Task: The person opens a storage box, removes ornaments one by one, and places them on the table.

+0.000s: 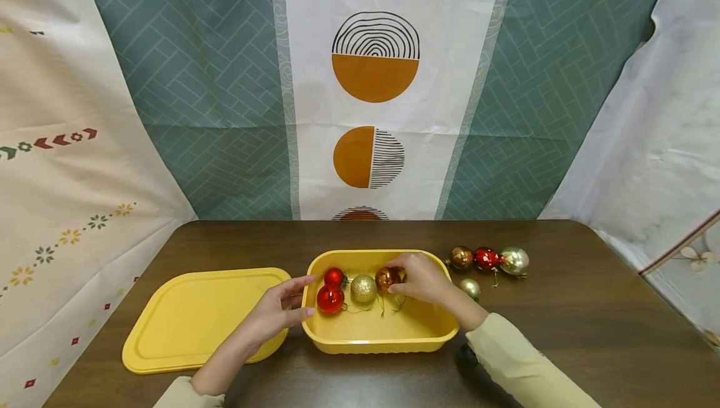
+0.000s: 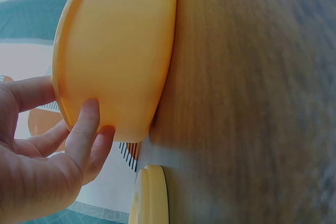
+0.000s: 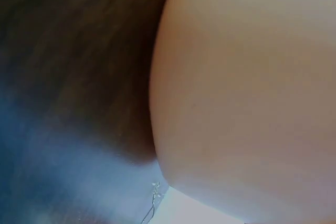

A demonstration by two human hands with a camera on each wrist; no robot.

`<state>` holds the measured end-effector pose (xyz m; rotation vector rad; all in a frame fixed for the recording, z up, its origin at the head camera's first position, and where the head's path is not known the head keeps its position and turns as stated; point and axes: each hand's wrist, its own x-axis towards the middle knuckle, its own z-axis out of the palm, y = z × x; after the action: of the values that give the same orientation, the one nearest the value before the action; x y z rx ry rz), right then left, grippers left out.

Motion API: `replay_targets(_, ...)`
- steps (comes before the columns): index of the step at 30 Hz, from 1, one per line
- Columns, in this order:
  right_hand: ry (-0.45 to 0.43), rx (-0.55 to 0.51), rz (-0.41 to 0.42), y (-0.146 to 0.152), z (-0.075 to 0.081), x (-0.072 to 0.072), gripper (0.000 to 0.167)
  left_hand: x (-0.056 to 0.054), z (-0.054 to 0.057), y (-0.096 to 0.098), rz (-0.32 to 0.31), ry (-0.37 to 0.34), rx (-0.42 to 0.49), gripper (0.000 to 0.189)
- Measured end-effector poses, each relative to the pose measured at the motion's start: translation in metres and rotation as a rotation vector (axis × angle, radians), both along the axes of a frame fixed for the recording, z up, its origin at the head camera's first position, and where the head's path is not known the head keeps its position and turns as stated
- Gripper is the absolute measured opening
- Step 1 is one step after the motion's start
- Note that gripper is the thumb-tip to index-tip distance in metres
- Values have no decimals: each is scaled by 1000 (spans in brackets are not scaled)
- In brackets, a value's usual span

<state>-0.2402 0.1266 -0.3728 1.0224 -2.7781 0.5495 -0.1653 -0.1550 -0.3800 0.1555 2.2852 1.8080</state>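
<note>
Just below centre right in the head view, the right hand (image 1: 420, 278) pinches a brown bauble (image 1: 385, 279) at its fingertips, inside the yellow box (image 1: 388, 331). The bauble sits left of that hand, just beside a gold glitter ball (image 1: 363, 288). At lower centre left, the left hand (image 1: 274, 309), fingers loosely spread, touches the box's left end.
</note>
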Motion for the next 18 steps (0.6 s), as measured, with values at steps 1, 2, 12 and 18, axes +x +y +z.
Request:
replay_targets(1, 0, 4, -5, 0, 0, 0, 41, 0, 0, 0, 0, 0, 1, 58)
replay_targets(2, -1, 7, -9, -1, 0, 0, 41, 0, 0, 0, 0, 1, 2, 58)
replay_targets(12, -10, -45, 17, 3, -2, 0, 40, 0, 0, 1, 1, 0, 3, 58)
replay_targets(18, -40, -139, 46, 9, 6, 5, 39, 0, 1, 1, 12, -9, -7, 58)
